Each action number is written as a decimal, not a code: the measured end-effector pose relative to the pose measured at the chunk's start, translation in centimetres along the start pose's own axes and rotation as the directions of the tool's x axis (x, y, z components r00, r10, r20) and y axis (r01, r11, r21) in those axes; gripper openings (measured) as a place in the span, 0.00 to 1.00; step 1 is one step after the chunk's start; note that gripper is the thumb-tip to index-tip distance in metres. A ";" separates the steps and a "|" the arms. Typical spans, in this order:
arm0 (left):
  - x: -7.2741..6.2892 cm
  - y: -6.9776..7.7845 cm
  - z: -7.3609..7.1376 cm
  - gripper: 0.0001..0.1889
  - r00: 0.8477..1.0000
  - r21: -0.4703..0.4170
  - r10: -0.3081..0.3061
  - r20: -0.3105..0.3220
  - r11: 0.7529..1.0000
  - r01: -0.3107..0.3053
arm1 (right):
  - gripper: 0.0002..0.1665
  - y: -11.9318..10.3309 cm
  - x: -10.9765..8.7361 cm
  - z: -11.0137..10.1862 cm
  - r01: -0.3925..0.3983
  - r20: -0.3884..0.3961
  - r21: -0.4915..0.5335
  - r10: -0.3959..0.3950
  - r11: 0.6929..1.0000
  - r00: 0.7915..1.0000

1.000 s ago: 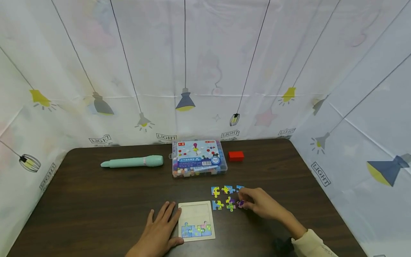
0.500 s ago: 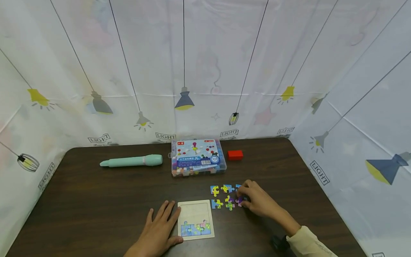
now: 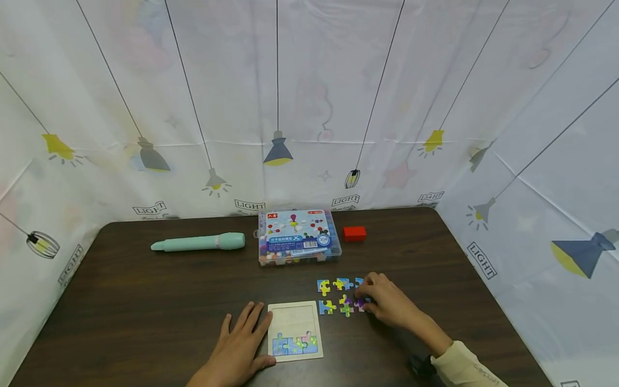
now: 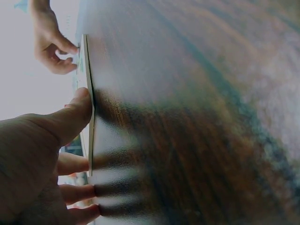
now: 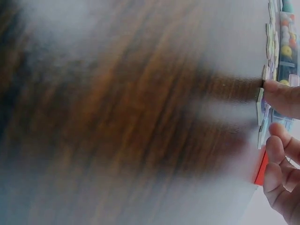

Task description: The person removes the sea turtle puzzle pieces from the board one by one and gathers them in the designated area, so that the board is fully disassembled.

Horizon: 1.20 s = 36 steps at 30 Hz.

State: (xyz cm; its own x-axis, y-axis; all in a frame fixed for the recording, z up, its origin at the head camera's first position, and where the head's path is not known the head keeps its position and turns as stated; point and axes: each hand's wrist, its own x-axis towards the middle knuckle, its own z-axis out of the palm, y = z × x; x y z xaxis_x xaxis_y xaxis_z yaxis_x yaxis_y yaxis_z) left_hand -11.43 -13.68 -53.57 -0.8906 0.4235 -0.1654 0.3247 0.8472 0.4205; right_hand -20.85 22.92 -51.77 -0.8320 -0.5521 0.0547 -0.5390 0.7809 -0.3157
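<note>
Mint-green and pen-shaped, a slim thing (image 3: 198, 243) lies level near the far left of the dark wood-grain desk (image 3: 193, 290), its thicker end toward the right. Nearer the person, the left hand (image 3: 237, 344) rests with its fingers spread, thumb and one finger touching the left side of a square wooden tray (image 3: 292, 317); in the left wrist view the thumb tip sits on the tray's edge. Along the near side of that tray, a row of joined puzzle pieces (image 3: 295, 346), mostly blue, fills the lower part. Behind, at the far side of the desk, stands a clear plastic box (image 3: 300, 236) with a printed blue cover and coloured beads inside. Just right of the tray, loose puzzle pieces (image 3: 326, 307) lie in two rows, a red block (image 3: 354, 234) beyond them. At the right end of the nearer row, the right hand (image 3: 389, 303) bends its fingers and thumb over a purple piece (image 3: 359, 305); whether it pinches it I cannot tell. Furthest right comes a cream sleeve (image 3: 464, 365)
</note>
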 end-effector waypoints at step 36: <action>-0.2 -0.6 0.3 0.48 0.999 -0.007 0.040 -0.030 0.999 -0.040 | 0.16 -15.4 4.0 5.2 0.139 0.221 0.264 -0.200 0.954 0.955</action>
State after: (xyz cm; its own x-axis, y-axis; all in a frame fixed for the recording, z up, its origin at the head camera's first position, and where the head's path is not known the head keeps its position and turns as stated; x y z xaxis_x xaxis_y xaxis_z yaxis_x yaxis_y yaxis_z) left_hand -11.31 -14.18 -54.04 -0.8863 0.4469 -0.1213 0.3579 0.8274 0.4328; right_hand -15.17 7.18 -51.60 -0.6572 -0.7479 -0.0935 -0.5954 0.5912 -0.5441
